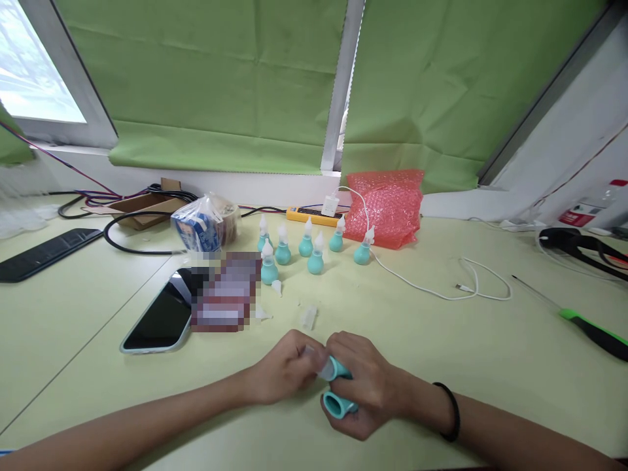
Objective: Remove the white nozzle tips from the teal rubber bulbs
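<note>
My right hand (366, 383) grips a teal rubber bulb (338, 399), its open end facing me. Fingers of my left hand (287, 366) pinch a clear plastic tip (324, 367) at the bulb's neck. Both hands rest low over the pale yellow table (490, 347). Beyond them stand several teal bulbs with white tips (307, 247) in a loose group. Loose clear tips (309, 316) lie between that group and my hands.
A phone (159, 317) lies face up at left beside a blurred packet (228, 294). A pink bubble-wrap bag (390, 206), a white cable (441, 288), a power strip (314, 214), a green-handled screwdriver (591, 330) and a keyboard (46, 252) lie around.
</note>
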`<state>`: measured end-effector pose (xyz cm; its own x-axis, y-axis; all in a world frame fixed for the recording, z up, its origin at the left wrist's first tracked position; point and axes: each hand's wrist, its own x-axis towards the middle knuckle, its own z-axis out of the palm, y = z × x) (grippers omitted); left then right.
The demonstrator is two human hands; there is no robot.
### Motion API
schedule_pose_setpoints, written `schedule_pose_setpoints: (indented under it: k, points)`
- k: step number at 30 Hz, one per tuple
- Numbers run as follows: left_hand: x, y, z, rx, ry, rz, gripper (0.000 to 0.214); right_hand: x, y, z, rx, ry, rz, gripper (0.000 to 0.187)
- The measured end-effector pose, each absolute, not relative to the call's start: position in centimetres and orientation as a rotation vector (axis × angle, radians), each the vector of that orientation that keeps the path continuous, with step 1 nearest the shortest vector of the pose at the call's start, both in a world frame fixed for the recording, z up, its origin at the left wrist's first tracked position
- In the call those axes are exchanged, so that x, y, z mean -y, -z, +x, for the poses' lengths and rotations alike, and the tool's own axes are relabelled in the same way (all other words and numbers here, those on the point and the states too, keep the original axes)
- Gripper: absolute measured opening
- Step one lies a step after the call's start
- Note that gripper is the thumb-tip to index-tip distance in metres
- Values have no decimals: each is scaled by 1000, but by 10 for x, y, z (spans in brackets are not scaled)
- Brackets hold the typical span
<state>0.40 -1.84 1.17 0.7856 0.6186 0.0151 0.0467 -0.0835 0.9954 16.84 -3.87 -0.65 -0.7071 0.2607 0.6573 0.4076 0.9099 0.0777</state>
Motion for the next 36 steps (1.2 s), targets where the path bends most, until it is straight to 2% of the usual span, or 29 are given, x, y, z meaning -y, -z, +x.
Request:
schedule_pose_setpoints:
  k: [3, 5, 9, 12, 16, 25, 29, 36]
  points:
    - [19, -17, 5, -512, -531, 1441, 37, 35, -2, 172, 2341, 222, -407, 11]
    - [15, -22, 4, -587, -590, 1542, 39, 32, -9, 176, 2242, 71, -478, 7]
    - [-7, -28, -5, -995, -752, 2024, 29, 20, -16, 185, 2047, -244, -783, 7]
    - [-23, -23, -11, -1310, -717, 2445, 20, 9, -13, 189, 1930, -377, -987, 11]
    - [-30, -11, -14, -1387, -566, 2883, 27, 0, -4, 189, 1985, -494, -1140, 14]
    - [-30, -11, -15, -1405, -566, 2986, 25, -2, 6, 189, 1947, -311, -1144, 14]
    - [-38, -37, -27, -1257, -235, 3037, 21, -1, 5, 189, 1906, -291, -1150, 11]
    - [-37, -77, -49, -1012, 184, 2865, 32, -2, 4, 187, 1909, -328, -1185, 11]
